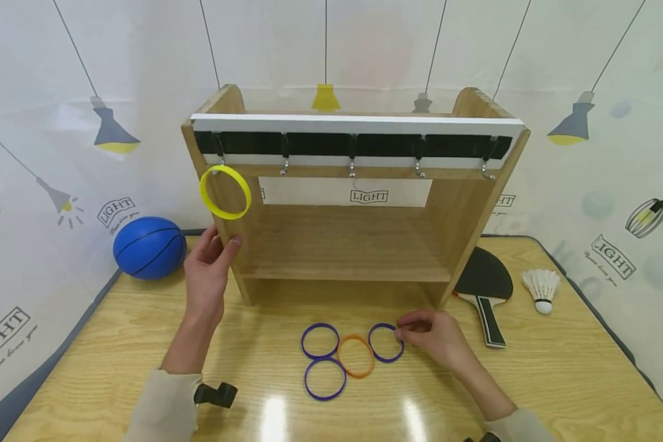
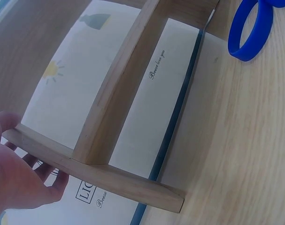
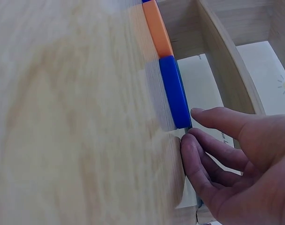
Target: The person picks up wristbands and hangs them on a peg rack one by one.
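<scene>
Pale wood table [image 1: 574,380]: a blue ring [image 3: 175,93] lies at the fingertips of the right hand [image 1: 433,337]

Midway between the table's left and right edges, loose rings are laid flat in front of a wooden rack [image 1: 348,242]. The rightmost one, the blue ring, is placed immediately left of the right hand, so its right rim is the part faced by the fingertips; its shape is round, and no long axis is offered. Thumb and fingers are bent toward that rim and held slightly parted; whether the band is touched cannot be told. On the ring's far left side, an orange ring [image 3: 158,30] is set right beside it, with two more blue rings [image 1: 325,398] beyond. Well apart, toward the table's left edge, the rack's left side is gripped between thumb and fingers by the left hand [image 1: 207,279]. Above that hand, a yellow ring [image 1: 229,215] is hung on the leftmost hook [image 1: 221,155].
</scene>
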Action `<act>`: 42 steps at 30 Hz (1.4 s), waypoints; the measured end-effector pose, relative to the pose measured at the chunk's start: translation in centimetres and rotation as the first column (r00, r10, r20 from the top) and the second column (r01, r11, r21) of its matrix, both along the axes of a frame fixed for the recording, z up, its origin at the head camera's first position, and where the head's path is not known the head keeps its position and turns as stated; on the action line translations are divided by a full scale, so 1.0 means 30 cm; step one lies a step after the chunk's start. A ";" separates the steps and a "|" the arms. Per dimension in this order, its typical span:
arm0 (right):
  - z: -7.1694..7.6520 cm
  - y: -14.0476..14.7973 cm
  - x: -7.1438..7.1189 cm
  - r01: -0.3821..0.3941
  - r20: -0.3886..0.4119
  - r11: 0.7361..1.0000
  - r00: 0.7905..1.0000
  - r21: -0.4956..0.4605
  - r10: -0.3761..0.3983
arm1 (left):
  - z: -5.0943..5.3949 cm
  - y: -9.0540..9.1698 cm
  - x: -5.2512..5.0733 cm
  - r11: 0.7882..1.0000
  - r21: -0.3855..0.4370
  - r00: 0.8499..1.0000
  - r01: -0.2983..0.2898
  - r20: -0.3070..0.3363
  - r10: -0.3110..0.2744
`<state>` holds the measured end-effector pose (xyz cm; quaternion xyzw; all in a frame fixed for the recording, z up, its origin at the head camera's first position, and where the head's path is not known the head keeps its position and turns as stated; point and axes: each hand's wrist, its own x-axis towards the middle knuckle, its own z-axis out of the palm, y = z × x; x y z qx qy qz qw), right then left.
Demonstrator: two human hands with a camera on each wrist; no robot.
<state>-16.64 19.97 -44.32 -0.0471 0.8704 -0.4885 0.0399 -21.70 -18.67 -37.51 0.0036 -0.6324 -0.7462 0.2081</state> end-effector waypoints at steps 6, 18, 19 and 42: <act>0.001 -0.001 0.000 -0.004 -0.005 1.000 1.000 0.010 0.004 | -0.002 -0.002 -0.002 1.000 0.012 1.000 0.006 -0.005 -0.006; -0.002 0.001 0.002 -0.019 0.001 1.000 1.000 0.002 0.019 | 0.006 0.000 0.009 1.000 0.011 1.000 0.005 0.002 -0.005; -0.001 0.002 0.003 -0.019 0.002 1.000 1.000 0.001 0.019 | 0.008 0.001 0.011 1.000 0.011 1.000 0.005 0.003 -0.005; 0.019 0.000 0.010 -0.029 0.006 0.999 1.000 0.024 0.028 | 0.042 0.009 0.080 0.997 0.073 0.999 -0.037 -0.020 0.038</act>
